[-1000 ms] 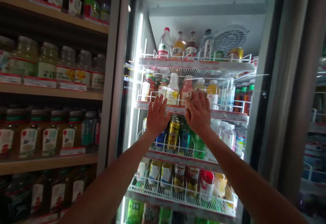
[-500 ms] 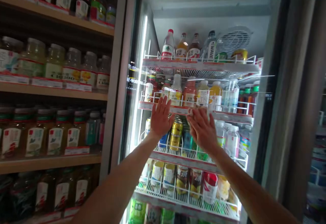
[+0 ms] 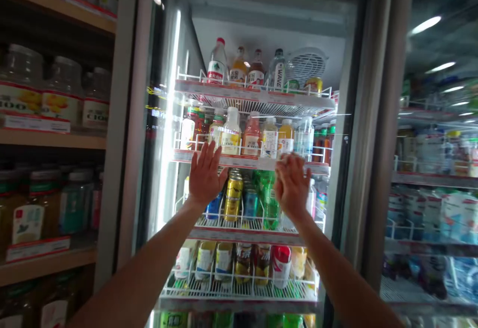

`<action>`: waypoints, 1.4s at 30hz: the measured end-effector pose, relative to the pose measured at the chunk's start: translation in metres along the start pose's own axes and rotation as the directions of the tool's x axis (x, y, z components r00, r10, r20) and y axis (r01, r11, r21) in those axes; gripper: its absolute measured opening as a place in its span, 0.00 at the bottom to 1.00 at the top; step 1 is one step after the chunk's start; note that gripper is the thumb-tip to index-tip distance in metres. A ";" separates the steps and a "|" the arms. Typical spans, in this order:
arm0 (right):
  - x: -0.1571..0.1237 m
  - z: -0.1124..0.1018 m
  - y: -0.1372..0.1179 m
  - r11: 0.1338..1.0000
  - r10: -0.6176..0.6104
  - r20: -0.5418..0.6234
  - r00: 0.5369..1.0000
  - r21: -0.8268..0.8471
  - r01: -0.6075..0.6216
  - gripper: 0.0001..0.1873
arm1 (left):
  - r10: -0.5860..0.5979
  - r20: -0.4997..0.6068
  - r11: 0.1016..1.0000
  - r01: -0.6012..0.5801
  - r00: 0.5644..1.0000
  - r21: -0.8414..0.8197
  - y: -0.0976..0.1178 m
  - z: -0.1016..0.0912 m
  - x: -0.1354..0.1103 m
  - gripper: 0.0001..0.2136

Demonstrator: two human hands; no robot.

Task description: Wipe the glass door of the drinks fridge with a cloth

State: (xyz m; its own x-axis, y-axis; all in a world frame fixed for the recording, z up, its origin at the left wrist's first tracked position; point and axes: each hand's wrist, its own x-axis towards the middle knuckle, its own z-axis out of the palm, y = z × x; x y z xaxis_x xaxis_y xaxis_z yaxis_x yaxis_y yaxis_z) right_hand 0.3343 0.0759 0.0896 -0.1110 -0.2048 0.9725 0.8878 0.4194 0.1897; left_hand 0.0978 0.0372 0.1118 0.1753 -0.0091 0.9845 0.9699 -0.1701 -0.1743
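Observation:
My left hand [image 3: 205,176] lies flat against the glass door [image 3: 239,34] of a lit drinks cooler, fingers stretched out and palm on the pane. To its right, my right hand [image 3: 293,186] is pressed to the same glass with its fingers bent. A small pale wad of cloth [image 3: 284,163] shows at those fingertips, mostly hidden under them. Behind the pane, a gold can [image 3: 233,196] stands between the two hands. Green bottles [image 3: 269,198] are partly covered by my right hand.
Wooden shelves [image 3: 56,139] with jars and bottles stand at the left. Wire racks [image 3: 239,293] inside the cooler carry bottles and cans. A second glass-fronted cooler [image 3: 435,178] is at the right, beyond a metal frame [image 3: 373,134].
The view has swung to the right, so the cooler sits further left and the second cooler shows more. My right hand has shifted rightward across the glass relative to the drinks, uncovering green bottles.

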 end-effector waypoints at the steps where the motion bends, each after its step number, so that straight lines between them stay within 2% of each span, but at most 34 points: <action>1: 0.002 -0.001 0.010 0.992 0.119 -0.062 0.991 -0.024 -0.121 0.23 | -0.008 0.004 1.000 0.008 1.000 -0.008 0.001 0.000 0.000 0.28; 3: 0.007 -0.001 0.016 0.958 0.280 -0.140 0.950 -0.025 -0.286 0.24 | -0.019 0.010 1.000 0.019 1.000 -0.012 0.003 0.000 0.000 0.28; 4: 0.009 0.000 0.009 0.955 0.291 -0.129 0.948 -0.014 -0.295 0.24 | -0.024 0.013 1.000 0.024 1.000 -0.011 0.004 0.000 0.000 0.28; 5: 0.009 0.002 -0.002 0.969 0.246 -0.091 0.965 0.002 -0.246 0.24 | -0.029 0.013 1.000 0.029 1.000 -0.010 0.004 0.000 -0.001 0.28; 7: 0.005 0.003 -0.029 0.998 0.022 0.041 0.999 0.050 -0.024 0.24 | -0.032 0.012 0.999 0.032 0.999 -0.011 0.002 -0.001 -0.003 0.28; 9: -0.004 0.001 -0.039 0.984 -0.162 0.131 0.978 0.090 0.151 0.23 | -0.010 0.016 1.000 0.010 1.000 -0.011 -0.001 -0.002 -0.005 0.28; 10: -0.009 -0.001 -0.034 0.983 -0.172 0.135 0.976 0.085 0.161 0.23 | 0.008 0.021 1.000 -0.008 1.000 -0.008 -0.003 -0.003 -0.006 0.28; 11: -0.014 -0.005 -0.023 0.992 -0.117 0.110 0.987 0.059 0.111 0.23 | 0.027 0.026 1.000 -0.027 0.999 -0.004 -0.004 -0.003 -0.007 0.28; 13: -0.022 -0.012 0.007 0.993 0.115 -0.013 0.993 -0.015 -0.116 0.24 | 0.048 0.034 0.999 -0.048 0.998 0.013 -0.006 -0.004 -0.008 0.28; 15: -0.027 -0.018 0.027 0.950 0.304 -0.130 0.944 -0.038 -0.311 0.25 | 0.055 0.028 0.998 -0.056 0.998 0.030 -0.007 -0.004 -0.009 0.29; 16: -0.030 -0.020 0.029 0.937 0.340 -0.146 0.929 -0.028 -0.347 0.25 | 0.057 0.022 0.998 -0.058 0.998 0.033 -0.007 -0.004 -0.009 0.29; 17: -0.033 -0.021 0.025 0.942 0.331 -0.121 0.936 -0.011 -0.334 0.26 | 0.060 0.016 0.998 -0.060 0.998 0.032 -0.007 -0.005 -0.009 0.29; 19: -0.040 -0.022 0.009 0.983 0.178 0.029 0.984 0.038 -0.179 0.27 | 0.062 0.007 0.998 -0.062 0.998 0.015 -0.009 -0.005 -0.008 0.29; 21: -0.048 -0.025 -0.001 0.997 -0.019 0.161 0.987 0.077 0.006 0.27 | 0.054 0.012 0.998 -0.054 0.998 -0.017 -0.010 -0.005 -0.007 0.29; 22: -0.052 -0.026 0.001 0.997 -0.059 0.173 0.983 0.067 0.048 0.27 | 0.047 0.014 0.998 -0.047 0.999 -0.031 -0.011 -0.005 -0.007 0.29; 23: -0.054 -0.028 0.007 0.999 -0.041 0.146 0.989 0.031 0.036 0.27 | 0.036 0.016 0.998 -0.036 0.999 -0.043 -0.010 -0.004 -0.007 0.29; 25: -0.055 -0.032 0.024 0.988 0.138 0.011 0.990 -0.066 -0.137 0.26 | -0.002 0.015 0.999 0.002 1.000 -0.054 -0.003 -0.002 -0.009 0.28; 27: -0.053 -0.032 0.032 0.952 0.285 -0.094 0.954 -0.087 -0.293 0.27 | -0.073 -0.004 0.996 0.072 0.997 -0.059 0.010 0.001 -0.015 0.28; 28: -0.053 -0.030 0.028 0.951 0.295 -0.090 0.951 -0.068 -0.301 0.27 | -0.106 -0.012 0.993 0.105 0.994 -0.063 0.018 0.003 -0.019 0.28; 30: -0.054 -0.027 0.008 0.982 0.187 0.024 0.982 0.005 -0.187 0.28 | -0.123 -0.010 0.990 0.121 0.992 -0.072 0.033 0.006 -0.031 0.28; 32: -0.060 -0.026 -0.014 0.995 0.021 0.175 0.984 0.092 -0.038 0.28 | -0.061 0.010 0.996 0.062 0.998 -0.067 0.043 0.006 -0.043 0.29; 34: -0.067 -0.029 -0.017 0.992 -0.058 0.226 0.972 0.122 0.031 0.28 | 0.005 0.029 0.999 -0.004 1.000 -0.048 0.046 0.006 -0.051 0.29; 35: -0.070 -0.031 -0.011 0.995 -0.040 0.197 0.980 0.100 0.021 0.28 | 0.017 0.031 0.999 -0.016 0.999 -0.035 0.046 0.005 -0.053 0.28; 37: -0.075 -0.037 0.011 0.994 0.112 0.075 0.991 0.006 -0.112 0.28 | 0.012 0.030 1.000 -0.012 0.999 -0.014 0.044 0.005 -0.055 0.27; 39: -0.077 -0.038 0.025 0.954 0.290 -0.061 0.955 -0.065 -0.294 0.28 | 0.004 0.029 1.000 -0.004 1.000 -0.001 0.044 0.006 -0.054 0.27; 40: -0.079 -0.038 0.024 0.937 0.336 -0.091 0.938 -0.073 -0.343 0.29 | 0.002 0.027 1.000 -0.002 1.000 0.003 0.044 0.007 -0.054 0.27; 42: -0.084 -0.035 0.007 0.952 0.301 -0.026 0.953 -0.043 -0.302 0.28 | -0.003 0.026 1.000 0.003 1.000 0.002 0.045 0.008 -0.053 0.28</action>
State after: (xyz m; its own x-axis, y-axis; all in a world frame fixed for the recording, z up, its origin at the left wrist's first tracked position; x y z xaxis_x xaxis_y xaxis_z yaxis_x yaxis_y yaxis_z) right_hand 0.3656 0.0645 0.0049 0.1731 -0.0919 0.9806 0.8980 0.4236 -0.1188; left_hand 0.1330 0.0377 0.0515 0.1766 0.0173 0.9841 0.9707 -0.1685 -0.1712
